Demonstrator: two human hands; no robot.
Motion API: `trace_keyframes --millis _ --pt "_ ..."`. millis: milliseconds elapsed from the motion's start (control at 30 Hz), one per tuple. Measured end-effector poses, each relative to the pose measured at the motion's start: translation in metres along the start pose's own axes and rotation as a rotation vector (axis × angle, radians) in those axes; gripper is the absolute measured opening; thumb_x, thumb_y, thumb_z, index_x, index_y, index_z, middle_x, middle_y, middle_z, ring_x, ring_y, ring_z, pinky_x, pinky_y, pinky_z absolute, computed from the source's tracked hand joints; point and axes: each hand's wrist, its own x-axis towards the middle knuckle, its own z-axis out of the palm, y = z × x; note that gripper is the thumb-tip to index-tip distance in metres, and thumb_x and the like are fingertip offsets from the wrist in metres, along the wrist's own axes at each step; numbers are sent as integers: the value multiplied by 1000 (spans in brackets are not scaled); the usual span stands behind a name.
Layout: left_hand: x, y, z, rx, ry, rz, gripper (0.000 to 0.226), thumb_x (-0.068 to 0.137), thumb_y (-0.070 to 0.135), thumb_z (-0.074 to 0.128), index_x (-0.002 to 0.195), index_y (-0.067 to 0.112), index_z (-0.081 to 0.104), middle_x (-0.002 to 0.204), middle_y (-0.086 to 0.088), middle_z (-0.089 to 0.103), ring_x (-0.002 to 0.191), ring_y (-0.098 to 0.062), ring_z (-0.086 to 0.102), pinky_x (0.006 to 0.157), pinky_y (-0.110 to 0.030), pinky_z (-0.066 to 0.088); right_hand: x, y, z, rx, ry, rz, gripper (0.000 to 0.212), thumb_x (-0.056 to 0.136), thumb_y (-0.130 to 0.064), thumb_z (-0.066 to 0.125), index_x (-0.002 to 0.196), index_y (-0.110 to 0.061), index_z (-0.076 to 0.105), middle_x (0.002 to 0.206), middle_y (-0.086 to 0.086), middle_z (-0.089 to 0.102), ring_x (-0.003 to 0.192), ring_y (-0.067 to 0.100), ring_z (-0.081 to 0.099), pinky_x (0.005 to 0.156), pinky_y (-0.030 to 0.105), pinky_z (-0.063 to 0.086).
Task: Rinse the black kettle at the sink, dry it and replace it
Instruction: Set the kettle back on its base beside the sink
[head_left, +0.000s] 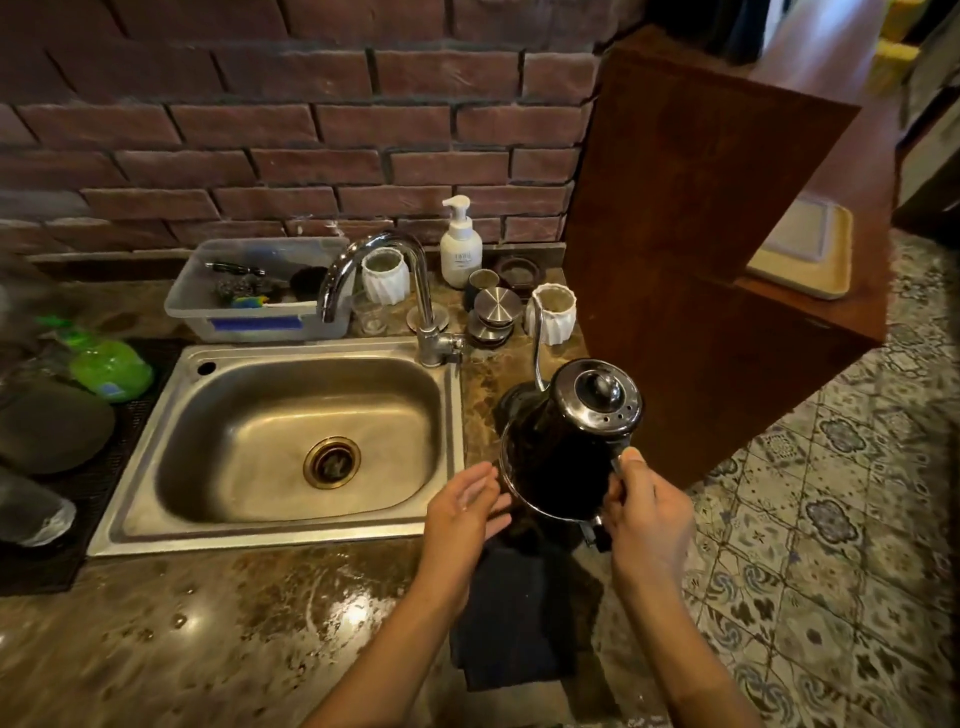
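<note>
The black kettle (563, 447) with a thin gooseneck spout and a knobbed lid hangs tilted above the counter, just right of the steel sink (291, 525). My right hand (649, 514) grips its handle from the right. My left hand (467, 506) is open, fingers spread, beside the kettle's lower left rim, close to it or just touching. A dark cloth (514, 618) lies on the counter under my hands. The kettle's round dark base (517, 402) sits on the counter behind it. The chrome tap (400, 280) stands behind the sink, with no water running.
Behind the sink are a clear plastic tub (249, 296) of utensils, a soap pump bottle (460, 244), white ribbed cups (555, 312) and steel lids (496, 309). Dark plates (52, 426) and a green sponge (111, 366) rest on a mat at left. A wooden cabinet (701, 249) rises at right.
</note>
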Motion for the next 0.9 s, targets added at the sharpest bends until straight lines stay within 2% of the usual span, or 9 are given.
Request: trace_keyframes --millis 200,267,333,433,500,633,767,900 --pt "34 6 23 108 14 81 24 100 12 60 121 21 68 119 -3 73 106 -19 74 85 -30 62 44 19 7 -23 -24 3 53 100 -34 51 52 -14 45 47 -4 41 47 12 38 50 33 29" --pt "47 5 29 106 21 61 24 100 11 59 120 21 67 120 -4 72 109 -19 72 87 -31 62 53 24 13 -7 -35 9 51 96 -39 48 52 -12 45 48 0 40 46 11 36 47 29 29" --pt "58 2 34 105 24 34 25 101 11 57 124 18 66 120 -5 71 112 -19 70 90 -32 61 61 32 21 -81 -40 -5 55 95 -42 46 56 -3 47 50 7 42 47 10 37 47 27 30" --pt "75 -6 38 144 35 15 29 102 11 56 128 19 65 127 -5 68 117 -17 67 97 -35 59 69 51 30 -107 -36 6 58 94 -49 45 58 -4 51 54 20 48 51 22 43 51 42 36" --pt "88 -9 40 172 46 8 31 100 10 58 125 26 67 129 -3 68 119 -17 66 99 -39 58 75 60 36 -102 -37 18 57 92 -51 44 58 -6 51 54 19 50 52 24 44 52 46 38" --pt "107 -13 42 181 62 -20 36 97 7 60 110 39 71 128 -3 69 119 -20 67 100 -45 57 84 69 47 -71 -46 14 57 90 -50 43 56 -5 50 51 2 45 50 15 41 53 33 32" --pt "120 -19 39 151 70 -51 33 97 5 60 112 32 72 127 -5 70 118 -20 68 100 -44 58 90 81 51 -89 -46 31 49 92 -49 44 55 -17 49 51 -3 44 51 18 41 54 36 33" --pt "125 -22 39 141 62 -51 31 98 7 61 118 29 72 126 -2 71 118 -18 68 102 -44 56 96 82 54 -107 -33 7 51 93 -47 43 55 -14 48 50 -3 42 49 17 39 52 34 31"
